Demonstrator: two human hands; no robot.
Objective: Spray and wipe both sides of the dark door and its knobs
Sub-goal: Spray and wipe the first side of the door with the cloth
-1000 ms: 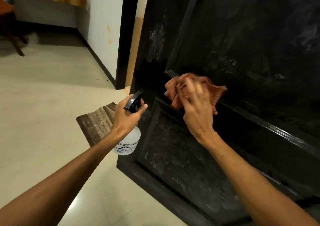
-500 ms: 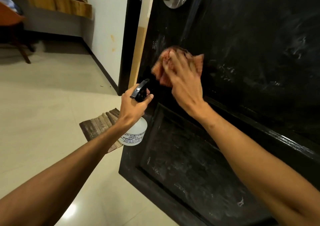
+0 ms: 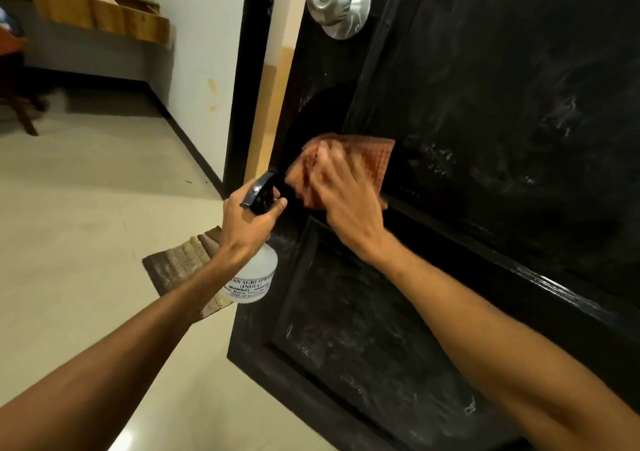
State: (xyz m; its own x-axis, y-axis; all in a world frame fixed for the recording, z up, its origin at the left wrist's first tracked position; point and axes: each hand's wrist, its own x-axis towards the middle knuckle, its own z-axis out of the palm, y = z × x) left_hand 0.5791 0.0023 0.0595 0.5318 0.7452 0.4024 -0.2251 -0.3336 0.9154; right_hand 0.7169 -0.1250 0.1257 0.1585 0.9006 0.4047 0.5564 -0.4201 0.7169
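The dark panelled door (image 3: 485,111) fills the right of the view, streaked with whitish smears. Its round silver knob (image 3: 337,0) sits at the top near the door's edge. My right hand (image 3: 346,201) presses an orange checked cloth (image 3: 367,159) flat against the door, just above the rail between the upper and lower panels. My left hand (image 3: 246,225) grips a clear spray bottle (image 3: 254,281) with a black trigger head, held beside the door's edge and just left of the cloth.
A brown woven mat (image 3: 183,267) lies on the beige tiled floor (image 3: 86,225) by the door's edge. The black door frame (image 3: 242,80) and a white wall stand behind. A wooden shelf (image 3: 100,10) and a chair leg are at the far left.
My right hand swept the cloth up and left across the door, then back down toward the rail. The view tilted upward, bringing the knob fully into sight. My left hand kept the bottle steady.
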